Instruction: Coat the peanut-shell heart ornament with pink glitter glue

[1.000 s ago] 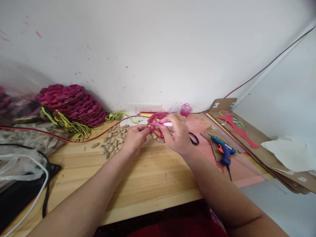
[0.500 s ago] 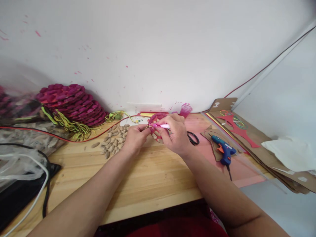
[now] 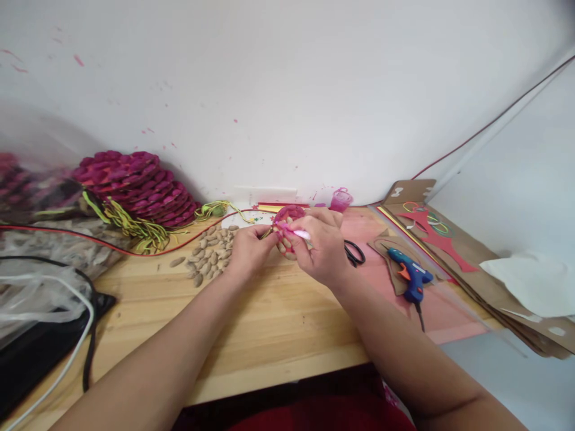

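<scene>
My left hand (image 3: 248, 250) pinches the edge of a round pink disc (image 3: 287, 216) covered with glued shells, tilted up off the wooden table (image 3: 269, 323). My right hand (image 3: 321, 245) is closed around a white-handled brush with a pink tip (image 3: 294, 232), which touches the disc's left side. A heap of several tan shells (image 3: 207, 256) lies just left of my left hand.
A stack of finished magenta discs (image 3: 135, 188) with yellow-green cords sits at the back left. Black scissors (image 3: 354, 252), a blue glue gun (image 3: 411, 276), a pink paint cup (image 3: 340, 199) and cardboard pieces (image 3: 449, 251) lie to the right. Cables and plastic bags (image 3: 40, 293) fill the left.
The brush has moved slightly down and left across the disc. The view has shifted a little; both hands keep their hold.
</scene>
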Demonstrator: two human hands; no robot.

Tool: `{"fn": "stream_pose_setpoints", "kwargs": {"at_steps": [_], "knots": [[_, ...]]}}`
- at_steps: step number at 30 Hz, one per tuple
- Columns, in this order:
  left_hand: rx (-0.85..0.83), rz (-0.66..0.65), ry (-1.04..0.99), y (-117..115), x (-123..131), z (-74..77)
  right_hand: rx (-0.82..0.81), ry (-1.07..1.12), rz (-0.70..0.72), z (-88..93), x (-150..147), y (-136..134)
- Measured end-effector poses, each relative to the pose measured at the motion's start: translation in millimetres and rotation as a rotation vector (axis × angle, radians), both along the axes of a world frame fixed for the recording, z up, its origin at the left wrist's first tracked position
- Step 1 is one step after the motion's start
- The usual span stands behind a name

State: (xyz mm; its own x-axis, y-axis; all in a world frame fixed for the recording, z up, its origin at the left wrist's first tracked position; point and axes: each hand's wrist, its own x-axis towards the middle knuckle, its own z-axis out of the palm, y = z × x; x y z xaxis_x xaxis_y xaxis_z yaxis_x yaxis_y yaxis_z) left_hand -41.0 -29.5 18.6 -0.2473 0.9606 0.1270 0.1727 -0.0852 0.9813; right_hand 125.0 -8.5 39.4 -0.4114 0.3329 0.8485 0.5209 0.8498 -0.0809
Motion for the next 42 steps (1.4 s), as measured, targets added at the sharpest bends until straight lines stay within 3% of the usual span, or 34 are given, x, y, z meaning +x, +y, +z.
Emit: {"fn": "stream_pose_setpoints", "kwargs": {"at_steps": [29,42], "knots": [[-0.028,-0.003,-0.077,-0.4,-0.9,0.6,-0.018,-0.069,-0.002,-3.8,-1.5,1.5],[-0.084,0.007,-0.326,1.2,3.6,2.0,-0.042,-0.040,0.013,-1.0,-0.7,0.7]]}}
